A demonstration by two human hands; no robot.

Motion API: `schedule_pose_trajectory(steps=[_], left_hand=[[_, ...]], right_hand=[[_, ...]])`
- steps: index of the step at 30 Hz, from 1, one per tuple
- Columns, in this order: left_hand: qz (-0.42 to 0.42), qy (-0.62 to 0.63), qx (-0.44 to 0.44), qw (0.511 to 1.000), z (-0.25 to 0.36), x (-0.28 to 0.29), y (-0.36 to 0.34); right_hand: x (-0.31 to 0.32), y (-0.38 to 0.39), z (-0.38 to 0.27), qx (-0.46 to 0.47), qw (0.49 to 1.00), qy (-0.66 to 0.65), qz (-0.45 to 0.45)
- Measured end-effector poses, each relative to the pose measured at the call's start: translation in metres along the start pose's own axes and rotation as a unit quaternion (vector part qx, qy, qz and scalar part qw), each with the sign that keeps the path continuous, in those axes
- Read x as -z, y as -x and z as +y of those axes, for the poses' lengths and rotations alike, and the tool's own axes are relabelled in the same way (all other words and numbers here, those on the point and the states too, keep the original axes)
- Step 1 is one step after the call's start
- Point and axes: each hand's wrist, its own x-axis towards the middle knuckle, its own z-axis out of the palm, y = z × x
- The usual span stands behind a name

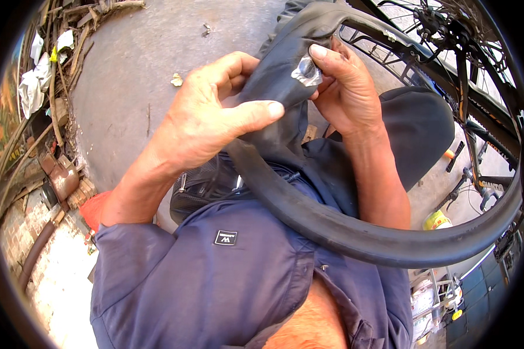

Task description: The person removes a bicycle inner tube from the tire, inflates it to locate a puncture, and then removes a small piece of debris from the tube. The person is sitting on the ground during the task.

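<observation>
At far left, sticks [55, 116] lie heaped. The left hand [201, 110] grasps a black inner tube [273, 64], thumb on its near face, fingers mostly hidden behind it. Between the hands, in front of the person, the tube's flattened stretch has its long axis slanting from lower left to upper right; a silvery patch [306, 72] faces up. The right hand [349, 87] pinches the tube beside the patch, some fingertips out of sight. Rightward, the tube's lower loop sweeps toward a bicycle [488, 107], cut off by the dark rim; its far course is hard to trace.
</observation>
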Motion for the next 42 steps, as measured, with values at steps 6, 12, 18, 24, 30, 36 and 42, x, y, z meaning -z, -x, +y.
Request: schedule_pose_trajectory(steps=[6, 12, 18, 24, 30, 36, 42], left_hand=[[0.002, 0.011, 0.028, 1.0, -0.002, -0.001, -0.004], [-0.009, 0.026, 0.032, 0.999, -0.002, -0.002, -0.009], [-0.013, 0.062, 0.04, 0.997, 0.002, -0.006, -0.014], [-0.023, 0.094, 0.06, 0.993, 0.0, -0.004, -0.017], [-0.035, 0.12, 0.051, 0.991, -0.003, -0.005, -0.022], [-0.036, 0.112, 0.045, 0.992, -0.005, -0.007, -0.023], [-0.031, 0.082, 0.032, 0.996, -0.006, -0.009, -0.023]], right_hand=[[-0.003, 0.004, -0.001, -0.002, 1.0, -0.002, -0.002], [-0.001, 0.005, 0.0, -0.007, 1.0, -0.016, 0.02], [0.0, 0.006, 0.001, 0.022, 0.999, 0.026, 0.039], [-0.002, 0.009, -0.003, -0.004, 1.0, -0.013, 0.024], [0.002, 0.012, -0.004, -0.007, 0.994, -0.104, 0.042], [0.004, 0.011, -0.002, 0.04, 0.994, -0.037, 0.093], [0.0, 0.013, -0.004, 0.07, 0.981, 0.071, 0.166]])
